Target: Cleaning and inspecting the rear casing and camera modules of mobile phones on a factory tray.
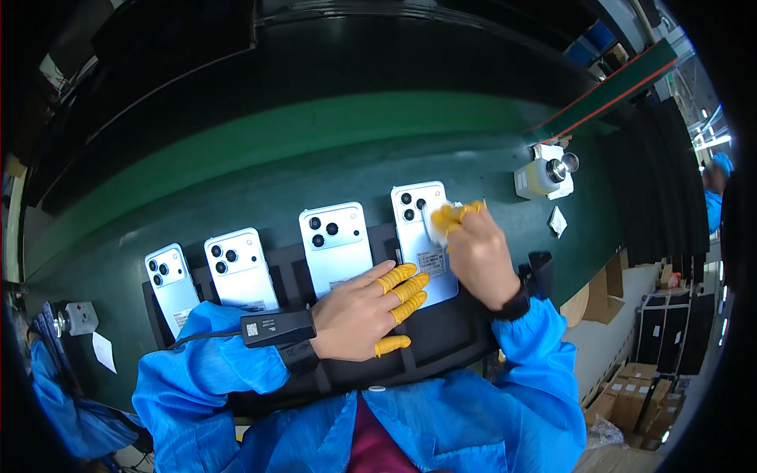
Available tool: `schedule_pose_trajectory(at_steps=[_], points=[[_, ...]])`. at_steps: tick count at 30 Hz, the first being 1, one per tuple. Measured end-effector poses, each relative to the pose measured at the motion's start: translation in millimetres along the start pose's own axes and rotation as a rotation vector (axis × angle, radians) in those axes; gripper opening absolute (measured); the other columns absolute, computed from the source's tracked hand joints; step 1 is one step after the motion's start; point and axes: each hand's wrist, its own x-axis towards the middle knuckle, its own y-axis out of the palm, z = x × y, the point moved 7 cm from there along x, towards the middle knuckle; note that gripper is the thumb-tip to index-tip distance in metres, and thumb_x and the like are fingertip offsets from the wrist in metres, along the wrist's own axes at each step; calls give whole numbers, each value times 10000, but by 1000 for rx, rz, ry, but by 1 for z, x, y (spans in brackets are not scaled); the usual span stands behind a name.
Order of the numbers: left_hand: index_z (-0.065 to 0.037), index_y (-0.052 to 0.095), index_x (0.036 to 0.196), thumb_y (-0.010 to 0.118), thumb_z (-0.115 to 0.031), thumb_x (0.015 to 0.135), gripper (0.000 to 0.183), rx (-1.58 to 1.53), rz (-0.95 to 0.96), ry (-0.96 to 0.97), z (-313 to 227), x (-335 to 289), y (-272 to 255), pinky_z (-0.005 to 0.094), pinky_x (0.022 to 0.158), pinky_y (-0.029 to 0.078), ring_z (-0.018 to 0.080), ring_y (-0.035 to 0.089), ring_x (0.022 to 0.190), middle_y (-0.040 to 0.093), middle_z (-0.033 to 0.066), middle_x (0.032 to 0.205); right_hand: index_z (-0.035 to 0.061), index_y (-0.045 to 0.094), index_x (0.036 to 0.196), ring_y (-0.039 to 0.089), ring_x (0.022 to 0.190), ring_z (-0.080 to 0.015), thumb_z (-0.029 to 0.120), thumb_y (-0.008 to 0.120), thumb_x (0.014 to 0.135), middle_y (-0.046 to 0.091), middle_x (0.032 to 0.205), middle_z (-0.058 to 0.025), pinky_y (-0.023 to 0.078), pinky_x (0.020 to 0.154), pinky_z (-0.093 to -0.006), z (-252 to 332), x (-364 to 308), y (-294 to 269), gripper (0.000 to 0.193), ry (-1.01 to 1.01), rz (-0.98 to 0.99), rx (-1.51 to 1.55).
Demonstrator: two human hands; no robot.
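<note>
Right hand (481, 256) pinched shut on a small white cloth (436, 223), pressing it on the back of a pale blue phone (422, 240). Left hand (359, 311) open, flat, capped fingertips (404, 288) steadying that phone's lower edge. Further left, three more phones (335, 246) in a row on the dark tray (441, 331).

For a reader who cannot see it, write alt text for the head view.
A person's right hand wipes a white cloth over the rightmost phone of four pale blue phones lying back-up in a row, while the left hand, in yellow finger cots, steadies that phone's lower edge. They rest on a black tray on a green conveyor belt.
</note>
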Motion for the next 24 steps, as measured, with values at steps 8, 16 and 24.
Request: schedule_pose_trajectory(at_steps=[8, 16, 24], points=[[-38, 586, 1224, 604, -434, 839, 553, 22, 10, -9, -2, 7, -1, 405, 1102, 314, 274, 518, 1203, 589, 121, 1225, 13, 670, 758, 605, 861, -289, 12, 656, 647, 569, 797, -98, 536, 720, -349, 19, 36, -12, 112, -239, -82, 177], [-35, 579, 1231, 606, -429, 839, 557, 11, 16, -12, -1, 4, 2, 400, 1103, 311, 269, 507, 1218, 557, 117, 1284, 31, 692, 785, 608, 841, -249, 25, 643, 657, 620, 832, -85, 532, 710, -341, 12, 2, -10, 137, -243, 173, 37], [-23, 524, 1269, 557, -433, 882, 565, -7, 83, 50, -9, -15, -16, 423, 1125, 262, 319, 398, 1311, 458, 158, 1380, -13, 655, 692, 600, 724, -289, -58, 613, 608, 598, 721, -129, 527, 639, -352, 2, 23, -43, 105, 31, 117, -55]])
